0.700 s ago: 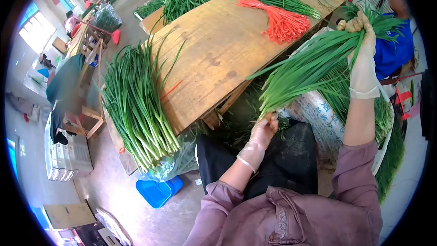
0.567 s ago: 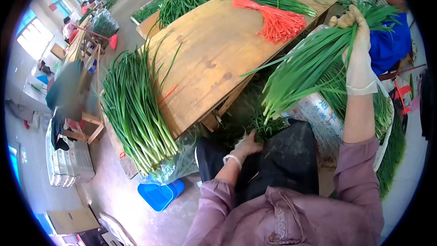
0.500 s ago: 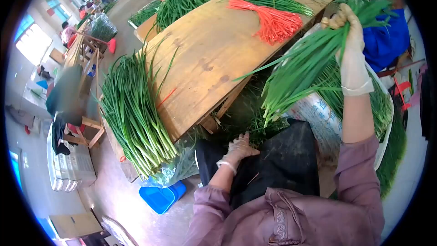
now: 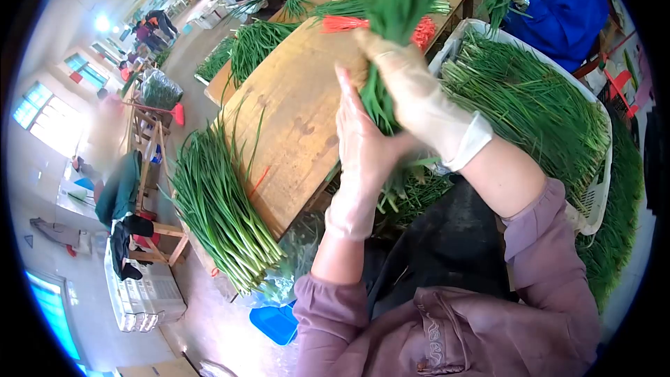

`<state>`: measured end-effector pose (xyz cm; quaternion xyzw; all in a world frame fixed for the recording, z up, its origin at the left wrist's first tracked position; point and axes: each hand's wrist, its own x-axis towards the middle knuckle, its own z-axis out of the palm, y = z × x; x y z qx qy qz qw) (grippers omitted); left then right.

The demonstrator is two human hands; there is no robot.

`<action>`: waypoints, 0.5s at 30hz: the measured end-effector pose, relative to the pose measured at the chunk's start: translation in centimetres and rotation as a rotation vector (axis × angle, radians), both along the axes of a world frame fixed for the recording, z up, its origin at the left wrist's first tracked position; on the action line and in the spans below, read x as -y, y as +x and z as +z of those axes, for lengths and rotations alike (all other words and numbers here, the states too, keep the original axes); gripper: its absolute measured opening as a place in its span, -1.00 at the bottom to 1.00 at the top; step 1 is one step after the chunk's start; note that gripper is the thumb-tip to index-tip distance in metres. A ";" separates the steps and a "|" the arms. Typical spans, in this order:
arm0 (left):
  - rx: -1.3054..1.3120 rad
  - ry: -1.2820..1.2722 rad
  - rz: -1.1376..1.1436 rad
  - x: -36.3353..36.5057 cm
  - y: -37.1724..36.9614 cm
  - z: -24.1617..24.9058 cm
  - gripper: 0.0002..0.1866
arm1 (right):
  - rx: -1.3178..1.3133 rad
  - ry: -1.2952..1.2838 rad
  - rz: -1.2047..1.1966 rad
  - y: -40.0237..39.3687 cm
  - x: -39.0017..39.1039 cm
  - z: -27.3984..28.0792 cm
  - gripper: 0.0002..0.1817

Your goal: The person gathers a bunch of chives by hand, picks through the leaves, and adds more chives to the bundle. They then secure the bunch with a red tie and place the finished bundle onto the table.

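My right hand (image 4: 412, 87), in a thin clear glove, grips a bunch of green chives (image 4: 391, 7) and holds it upright in front of me, leaf tips pointing up. My left hand (image 4: 359, 143), also gloved, presses flat against the lower stalk end of that bunch, fingers straight. Both hands are above the near edge of a wooden table (image 4: 293, 119). A large pile of chives (image 4: 220, 209) lies at the table's left corner.
A bundle of orange-red ties (image 4: 342, 23) lies on the table behind the bunch. A white crate (image 4: 593, 202) full of chives stands at my right. A person in blue (image 4: 565, 0) works at the far right. A blue bin (image 4: 276, 321) sits on the floor.
My right hand swung the chive bunch from my right side to upright before me. My left hand rose from my lap to the bunch's stalk end. The view tilted up.
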<state>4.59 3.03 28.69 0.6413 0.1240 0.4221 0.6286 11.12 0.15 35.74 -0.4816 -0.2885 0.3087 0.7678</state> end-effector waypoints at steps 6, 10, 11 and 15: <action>-0.144 -0.198 0.243 -2.0 -2.8 3.4 -0.67 | 0.463 0.150 0.472 3.7 0.0 0.8 -0.36; 0.073 -0.253 0.314 -5.9 -7.1 4.3 -0.62 | 0.425 0.259 0.452 6.3 5.2 -4.2 -0.30; 0.167 -0.291 0.264 -7.2 -8.2 3.8 -0.63 | 0.421 0.022 0.519 7.3 5.5 -5.8 -0.32; 0.242 -0.404 0.260 -8.5 -11.1 2.7 -0.67 | 1.012 -0.056 0.244 4.1 7.7 -13.0 -0.22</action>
